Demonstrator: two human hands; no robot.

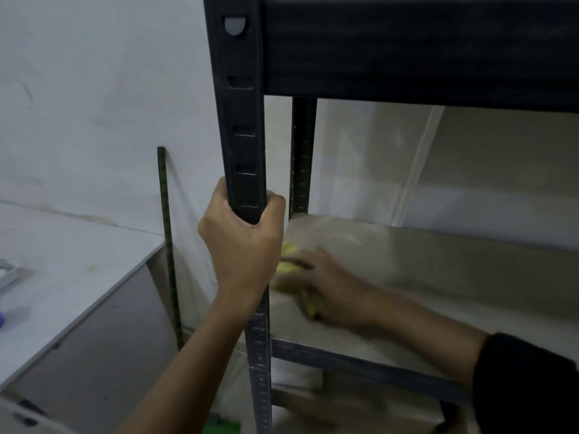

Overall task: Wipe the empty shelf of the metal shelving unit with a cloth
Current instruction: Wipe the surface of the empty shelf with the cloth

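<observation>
The dark metal shelving unit has a front left upright post (242, 126) and a pale, bare shelf board (423, 264). My left hand (242, 242) grips the post just above shelf level, fingers curled round it. My right hand (326, 286) lies on the left part of the shelf, blurred by motion, pressing down a yellow cloth (288, 266). Most of the cloth is hidden under the hand and behind my left hand. Only yellow edges show near the fingers and the palm.
A dark beam (419, 48) of the shelf above hangs over the shelf. A white table (78, 261) stands to the left, with a thin dark rod (169, 245) leaning on the wall beside it. Below the shelf lie a cardboard box (344, 408) and something green (222, 427).
</observation>
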